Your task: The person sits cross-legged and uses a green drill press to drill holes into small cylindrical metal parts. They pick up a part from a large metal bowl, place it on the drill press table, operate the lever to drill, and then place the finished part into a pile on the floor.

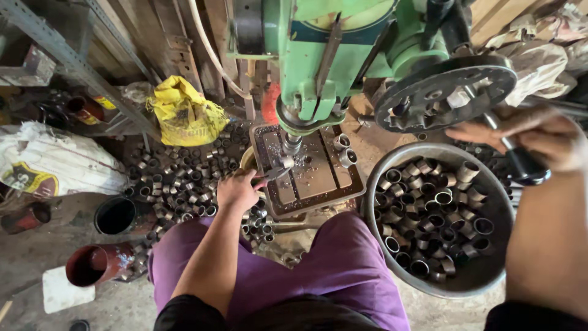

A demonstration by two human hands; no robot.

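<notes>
Green drill press point(331, 55) filling the upper centre of the frame, spindle pointing down at a rusty work plate point(309, 178) in the middle. Purple trousers point(318, 270) across the lower centre, knees either side of the plate. Large round metal basin point(484, 279) at lower right, heaped with short metal rings point(429, 214). White sack point(52, 159) at far left, crumpled yellow bag point(184, 113) at upper left. Dark spoked feed wheel point(444, 92) at upper right, just above the basin. Loose pile of rings on the floor point(177, 178) at centre left, between the yellow bag and the left knee. Red cylinder point(98, 263) lying at lower left, a black pot point(115, 214) just above it.

Right hand point(539, 135) at the right edge, fingers wrapped shut around a dark feed handle point(520, 162) coming off the wheel. Left hand point(237, 190) at centre, fingers closed on pliers point(272, 175) whose tips reach a small ring point(286, 162) sitting on the plate directly under the spindle. Two more sleeves point(344, 150) standing on the plate's upper right part, just beside each other.
</notes>
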